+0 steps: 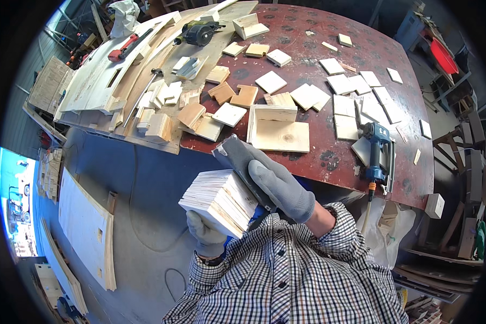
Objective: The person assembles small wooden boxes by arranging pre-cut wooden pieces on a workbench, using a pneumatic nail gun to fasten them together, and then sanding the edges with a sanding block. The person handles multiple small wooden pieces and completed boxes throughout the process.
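My left hand (pixel 206 233), in a grey glove, supports a chunky plywood block (pixel 217 201) from below, its fingers curled against the underside. Many thin layers show along the block's upper face. In my gloved right hand (pixel 282 188) is a dark grey sanding block (pixel 237 157), lying tilted against the plywood block's right side. Both are held in front of my chest, just short of the table edge. The underside of the plywood block and part of my left fingers are hidden.
The red worktable (pixel 329 162) bears several loose plywood squares (pixel 271 81) and an L-shaped wooden piece (pixel 281 136). A blue nail gun (pixel 377 148) lies at its right edge. Behind are a black-green power tool (pixel 197 34), a hammer (pixel 156 72) and long boards (pixel 100 70).
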`<state>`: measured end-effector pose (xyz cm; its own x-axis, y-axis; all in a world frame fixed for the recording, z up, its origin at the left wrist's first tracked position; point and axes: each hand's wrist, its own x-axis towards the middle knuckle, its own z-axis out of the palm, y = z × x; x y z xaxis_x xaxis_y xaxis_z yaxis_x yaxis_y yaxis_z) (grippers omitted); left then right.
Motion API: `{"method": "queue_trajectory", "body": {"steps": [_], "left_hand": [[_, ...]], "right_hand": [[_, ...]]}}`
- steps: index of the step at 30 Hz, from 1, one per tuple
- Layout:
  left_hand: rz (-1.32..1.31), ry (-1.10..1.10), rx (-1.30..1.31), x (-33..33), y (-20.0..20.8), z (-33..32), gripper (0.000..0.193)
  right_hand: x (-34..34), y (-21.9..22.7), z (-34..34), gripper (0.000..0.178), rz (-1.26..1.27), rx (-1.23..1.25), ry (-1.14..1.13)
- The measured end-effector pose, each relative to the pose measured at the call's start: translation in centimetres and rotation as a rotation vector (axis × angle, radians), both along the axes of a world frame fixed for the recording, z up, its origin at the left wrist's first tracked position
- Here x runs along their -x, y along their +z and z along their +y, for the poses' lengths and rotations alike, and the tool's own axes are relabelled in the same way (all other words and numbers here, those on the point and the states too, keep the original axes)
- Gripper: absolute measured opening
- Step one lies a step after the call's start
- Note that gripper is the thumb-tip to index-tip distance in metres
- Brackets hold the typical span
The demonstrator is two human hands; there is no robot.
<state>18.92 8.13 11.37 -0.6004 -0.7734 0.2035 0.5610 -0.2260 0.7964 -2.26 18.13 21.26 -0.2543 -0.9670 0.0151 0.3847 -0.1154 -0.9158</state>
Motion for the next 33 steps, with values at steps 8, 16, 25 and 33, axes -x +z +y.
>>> {"method": "queue_trajectory", "body": {"steps": [8,16,25,33], "left_hand": [[-0.288,0.068,-0.099,0.3,2.9,-1.7,0.064],[-0.091,0.031,-0.144,2.3,4.6,0.9,0.072],[0.271,-0.289,-0.527,1.0,2.1,-0.4,0.084],[0.195,-0.219,-0.425,-0.1,0.6,-0.6,0.086]], "right_hand": [[-0.8,0.3,4.2,0.074,0.250,0.046,-0.051],[-1.5,0.8,0.5,0.065,1.301,0.271,-0.363],[0.8,-1.4,1.2,0.061,1.124,0.254,-0.477],[-0.6,-0.2,1.8,0.051,1.401,0.388,-0.386]]}}
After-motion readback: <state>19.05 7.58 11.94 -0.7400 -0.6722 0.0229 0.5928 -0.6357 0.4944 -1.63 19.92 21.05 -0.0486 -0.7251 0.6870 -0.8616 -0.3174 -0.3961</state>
